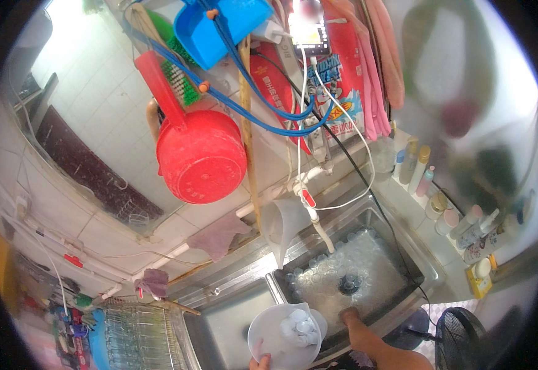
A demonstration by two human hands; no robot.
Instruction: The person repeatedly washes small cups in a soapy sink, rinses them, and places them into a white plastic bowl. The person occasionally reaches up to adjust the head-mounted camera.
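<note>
At the bottom, my left hand [260, 363] grips the rim of a translucent white plastic bowl [262, 328]. A pile of small whitish round pieces [300, 326], like caps or small cups, lies in it. The bowl is tilted towards me over the divider of a two-basin steel sink [428, 273]. My right hand [350, 317] reaches low into the right basin, its fingers blurred and partly hidden; whether it holds anything cannot be told. Cloudy water [324, 298] seems to stand there. Several clear round cups or jars [313, 275] line the basin's back and left side, around a dark drain [350, 283].
A white plastic tap [326, 238] hangs over the right basin, near a translucent funnel-shaped jug [280, 226]. A black cable [384, 222] and white charging cords cross there. Bottles [421, 166] line the right ledge. A black fan [458, 340] stands lower right; a red dipper [202, 157] hangs above.
</note>
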